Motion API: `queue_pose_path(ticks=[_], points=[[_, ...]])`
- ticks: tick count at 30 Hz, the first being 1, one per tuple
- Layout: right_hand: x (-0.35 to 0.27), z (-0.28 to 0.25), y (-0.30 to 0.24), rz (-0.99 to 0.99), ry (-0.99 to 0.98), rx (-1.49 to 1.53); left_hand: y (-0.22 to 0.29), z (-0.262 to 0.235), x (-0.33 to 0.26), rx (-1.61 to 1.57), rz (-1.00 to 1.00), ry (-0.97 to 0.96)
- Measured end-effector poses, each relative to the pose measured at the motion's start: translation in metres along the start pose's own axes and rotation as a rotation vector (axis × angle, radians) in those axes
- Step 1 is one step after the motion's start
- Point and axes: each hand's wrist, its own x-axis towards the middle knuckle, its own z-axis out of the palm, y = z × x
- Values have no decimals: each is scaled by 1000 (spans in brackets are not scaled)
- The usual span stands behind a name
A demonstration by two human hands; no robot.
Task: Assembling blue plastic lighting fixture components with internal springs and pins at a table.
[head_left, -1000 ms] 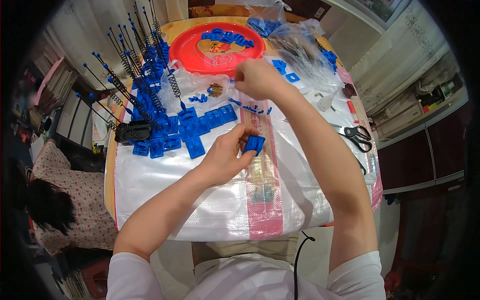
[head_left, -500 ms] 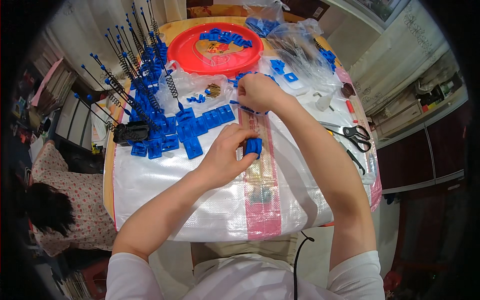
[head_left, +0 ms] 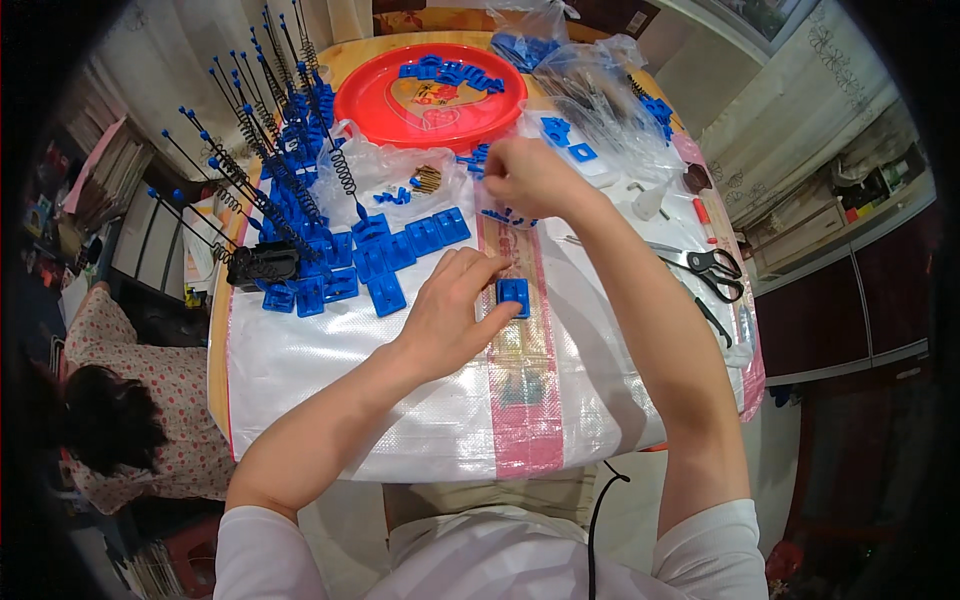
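Note:
My left hand (head_left: 452, 312) is low over the middle of the white sheet, thumb and forefinger around a small square blue plastic block (head_left: 513, 298). The thumb tip rests at the block's lower edge, and the block's recessed face is turned up. Farther off, my right hand (head_left: 535, 178) is closed, its fingertips bent down over a heap of small blue plastic pieces (head_left: 508, 217). Whatever those fingers pinch is hidden by the hand. Left of the hands, several joined blue blocks (head_left: 385, 255) lie in a stepped row.
Blue bases with upright springs and rods (head_left: 285, 200) crowd the left side. A red tray (head_left: 365, 125) stands at the back. Brass-coloured pieces (head_left: 426, 179) lie on a clear bag. Black-handled scissors (head_left: 715, 265) and a red marker (head_left: 703, 217) lie right. A person (head_left: 150, 410) is at far left.
The blue block at my left hand has turned from tilted to face up, and the left fingers have loosened around it. My right hand has shifted slightly over the heap.

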Motion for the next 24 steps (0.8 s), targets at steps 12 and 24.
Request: queue_pose_path(ticks=[12,24], points=[[-111,17,23,196,513,1080,20,-36,22,73,-198,242],[-111,20,26,235,560,1107,-7,-20,37,459,-179,-80]])
